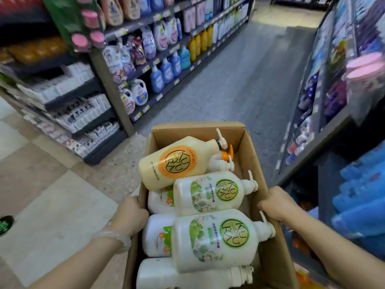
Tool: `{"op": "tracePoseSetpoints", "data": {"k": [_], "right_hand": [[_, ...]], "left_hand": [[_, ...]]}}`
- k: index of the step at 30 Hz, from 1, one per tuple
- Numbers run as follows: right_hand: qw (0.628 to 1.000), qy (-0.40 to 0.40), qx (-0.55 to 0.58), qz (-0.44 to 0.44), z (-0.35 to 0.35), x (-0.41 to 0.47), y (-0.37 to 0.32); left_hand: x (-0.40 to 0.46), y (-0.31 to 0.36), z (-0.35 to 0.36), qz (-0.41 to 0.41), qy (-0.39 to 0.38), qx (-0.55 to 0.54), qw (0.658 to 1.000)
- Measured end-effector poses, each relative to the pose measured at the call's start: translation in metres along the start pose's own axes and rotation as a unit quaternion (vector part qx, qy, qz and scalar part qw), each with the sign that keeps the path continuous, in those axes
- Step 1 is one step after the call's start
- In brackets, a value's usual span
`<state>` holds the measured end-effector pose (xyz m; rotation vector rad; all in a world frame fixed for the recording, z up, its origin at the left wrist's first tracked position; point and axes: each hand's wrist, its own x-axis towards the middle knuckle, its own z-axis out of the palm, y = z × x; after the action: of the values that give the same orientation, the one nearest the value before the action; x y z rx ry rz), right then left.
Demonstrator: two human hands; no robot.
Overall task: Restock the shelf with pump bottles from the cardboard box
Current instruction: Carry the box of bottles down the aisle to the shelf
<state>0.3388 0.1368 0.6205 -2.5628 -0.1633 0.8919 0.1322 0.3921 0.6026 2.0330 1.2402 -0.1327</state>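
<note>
An open cardboard box (253, 161) is held in front of me, above the floor, at bottom centre. Inside lie several pump bottles on their sides: a cream-yellow one with an orange round label (177, 161) on top at the far end, and two white ones with green labels (210, 195) (214, 238) nearer me, with more white bottles underneath. My left hand (130, 215) grips the box's left wall. My right hand (275, 203) grips the right wall. A pale bangle sits on my left wrist.
Shelves (145, 67) of detergent and soap bottles run along the left of the aisle. Another shelf unit (316, 126) with blue and purple packs lines the right, close to the box. Grey aisle floor (239, 84) stretches ahead between them.
</note>
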Motion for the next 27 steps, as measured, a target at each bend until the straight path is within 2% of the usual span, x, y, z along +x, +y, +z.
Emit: {"op": "tracePoseSetpoints", "data": {"k": [5, 13, 19, 27], "right_hand": [[1.0, 0.026, -0.001, 0.001, -0.049, 0.089, -0.062], [0.997, 0.065, 0.041, 0.032, -0.136, 0.233, -0.149], [0.992, 0.093, 0.058, 0.069, -0.21, 0.366, -0.192], [0.988, 0.109, 0.052, 0.094, -0.34, 0.561, -0.252]], "left_hand": [[0.101, 0.077, -0.02, 0.006, -0.014, 0.006, 1.0], [0.289, 0.228, -0.047, 0.09, -0.023, 0.023, 0.995], [0.433, 0.354, -0.035, 0.128, -0.034, 0.056, 0.99], [0.609, 0.532, -0.002, 0.134, -0.068, 0.041, 0.988]]}}
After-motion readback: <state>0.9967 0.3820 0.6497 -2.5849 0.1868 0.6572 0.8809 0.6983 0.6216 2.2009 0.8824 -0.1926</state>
